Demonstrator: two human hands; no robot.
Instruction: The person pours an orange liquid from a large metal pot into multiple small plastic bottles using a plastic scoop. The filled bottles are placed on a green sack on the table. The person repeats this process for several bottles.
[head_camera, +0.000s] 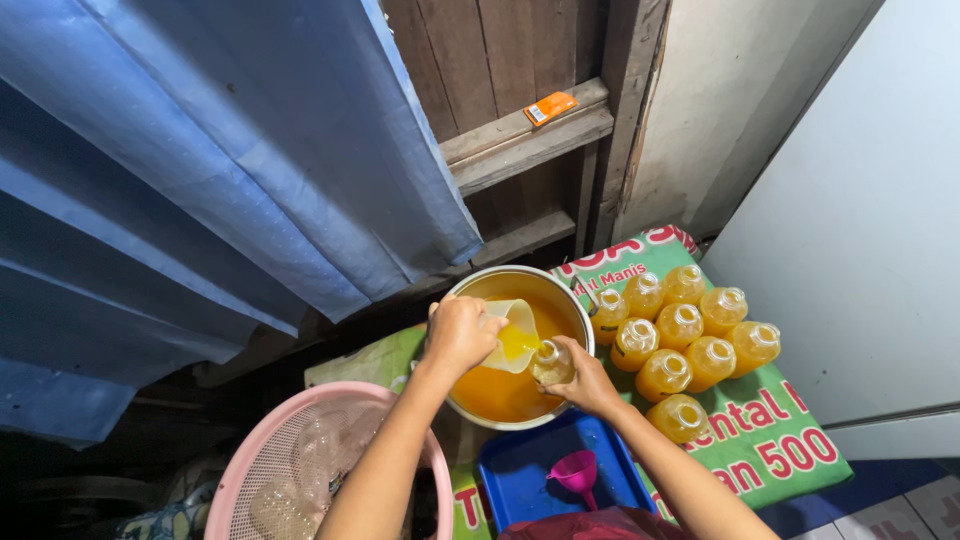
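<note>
The corner was cramped: a blue curtain (200, 150) hung on the left against a wall of dark wooden planks (500, 60), with a small orange packet (550, 108) resting on a cross rail, and a pale panel rose on the right. Low down, a green printed banner (770, 430) served as the surface for the work.

A large metal pot (575, 300) of orange liquid stood at the middle. The left hand (458, 335) had its grip closed around a pale plastic jug (512, 335), tilted so that its spout came down over the mouth of a small clear bottle (552, 362). The right hand (588, 382) was wrapped around that bottle from below and held it over the open pot, seemingly so that any spill would fall back into the liquid rather than on the banner.

Just right of the pot, filled bottles (685, 345) of the same orange liquid stood upright in close rows, touching one another and without caps that I could see. A blue tray (520, 470) lay in front of the pot with a pink funnel (578, 472) resting in it, apart from both hands. At lower left a pink mesh basket (260, 440) held empty clear bottles (300, 470), within reach of the left arm.
</note>
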